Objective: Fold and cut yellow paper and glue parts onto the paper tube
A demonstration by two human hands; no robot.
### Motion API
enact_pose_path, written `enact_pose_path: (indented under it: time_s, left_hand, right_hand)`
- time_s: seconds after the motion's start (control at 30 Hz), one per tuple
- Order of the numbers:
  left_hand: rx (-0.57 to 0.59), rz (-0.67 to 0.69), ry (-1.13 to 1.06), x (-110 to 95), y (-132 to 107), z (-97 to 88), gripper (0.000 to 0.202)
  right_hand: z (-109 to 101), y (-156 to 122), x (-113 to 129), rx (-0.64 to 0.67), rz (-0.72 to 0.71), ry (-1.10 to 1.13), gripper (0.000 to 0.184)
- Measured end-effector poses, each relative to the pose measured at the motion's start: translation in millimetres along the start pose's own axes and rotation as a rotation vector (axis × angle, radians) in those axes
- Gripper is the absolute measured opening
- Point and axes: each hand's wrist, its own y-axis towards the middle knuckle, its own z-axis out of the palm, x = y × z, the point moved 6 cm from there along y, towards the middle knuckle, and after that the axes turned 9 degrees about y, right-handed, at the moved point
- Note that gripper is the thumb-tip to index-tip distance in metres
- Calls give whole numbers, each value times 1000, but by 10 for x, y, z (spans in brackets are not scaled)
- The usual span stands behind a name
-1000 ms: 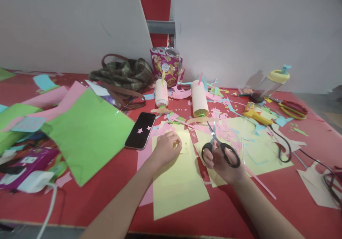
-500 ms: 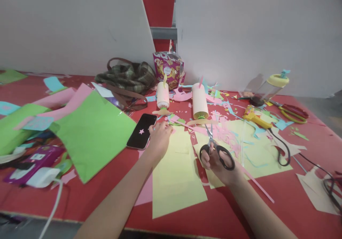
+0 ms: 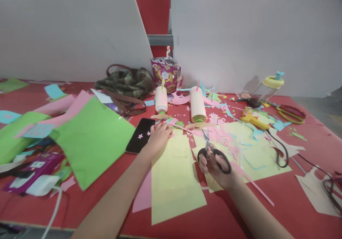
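My right hand (image 3: 217,169) grips black-handled scissors (image 3: 212,153), blades closed and pointing away over pink scraps. My left hand (image 3: 157,137) rests with curled fingers at the top edge of a pale yellow sheet (image 3: 175,182), beside a black phone (image 3: 140,135) with two pink stars on it. I cannot see whether the fingers hold anything. Two paper-wrapped bottles (image 3: 198,104) lie just beyond both hands.
Green paper (image 3: 93,135) and pink sheets cover the left. A plaid bag (image 3: 125,82) and a snack pouch (image 3: 165,71) sit by the white partitions. A yellow glue gun (image 3: 253,119) with cord, red-yellow scissors (image 3: 290,110) and a clear bottle (image 3: 264,89) lie right.
My left hand has moved away from the middle of the yellow sheet up to its top edge by the phone. The right hand with the scissors has shifted slightly left.
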Motion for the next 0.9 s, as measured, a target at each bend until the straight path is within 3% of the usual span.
enact_pose_path:
  time_s: [0.6,0.83,0.9]
  left_hand:
    - [22,-21,-27,50,-26,57,13]
    - [-28,-99,-122,-65,-86,-167,9]
    - [-13,-89,-310,-184,-126,-209,9]
  right_hand:
    - [-37,11,-15,-33,-9,-8,22]
    - [-76,12,-14,-58,-53,-96,21]
    - [-95,19,-1,-112,-85,-158,21]
